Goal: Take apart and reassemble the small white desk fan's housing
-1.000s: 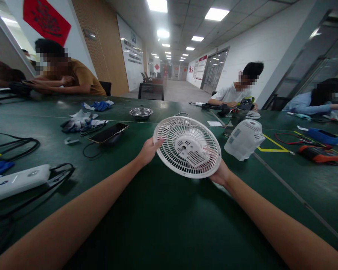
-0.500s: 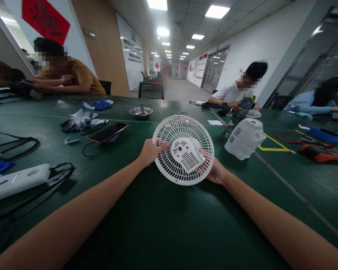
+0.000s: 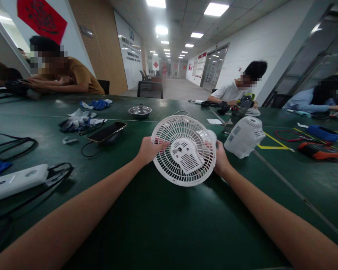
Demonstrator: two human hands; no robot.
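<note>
Head view: left hand (image 3: 148, 150) and right hand (image 3: 221, 159) grip grille (image 3: 186, 153) edges; metal bowl (image 3: 140, 111) apart beyond.

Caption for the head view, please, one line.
Both hands, left and right, at the white fan grille above the green table, a translucent housing standing to the right.

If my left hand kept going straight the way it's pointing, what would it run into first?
The white fan grille: your left hand grips its left edge. Beyond it, perhaps your right hand, though depth is unclear.
</note>
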